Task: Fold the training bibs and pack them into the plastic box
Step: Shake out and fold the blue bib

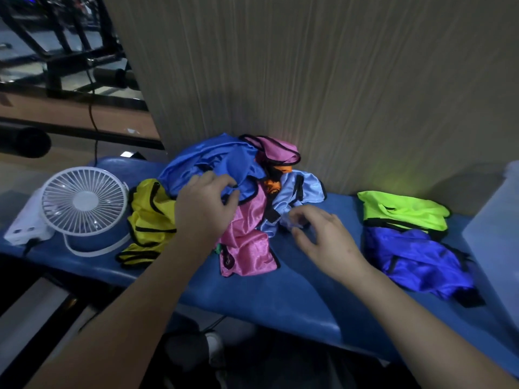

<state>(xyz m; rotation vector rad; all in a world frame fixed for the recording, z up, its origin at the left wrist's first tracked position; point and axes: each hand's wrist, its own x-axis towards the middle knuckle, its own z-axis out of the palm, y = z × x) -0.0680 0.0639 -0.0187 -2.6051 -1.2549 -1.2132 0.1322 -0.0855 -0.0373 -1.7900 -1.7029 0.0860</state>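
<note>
Left hand [206, 203] grips blue bib [213, 161] atop tangled pile, frame centre; right hand [323, 240] released, hovering. Plastic box [494, 228] right edge. Risk: pull drags neighbouring bibs off bench [280, 299].

No legible text, label, brand, number or sign appears in this view. The training bibs [224, 197] carry plain coloured fabric with black trim and no readable print; the white fan [84, 203] and the plastic box [497, 237] show no markings that can be read.
</note>
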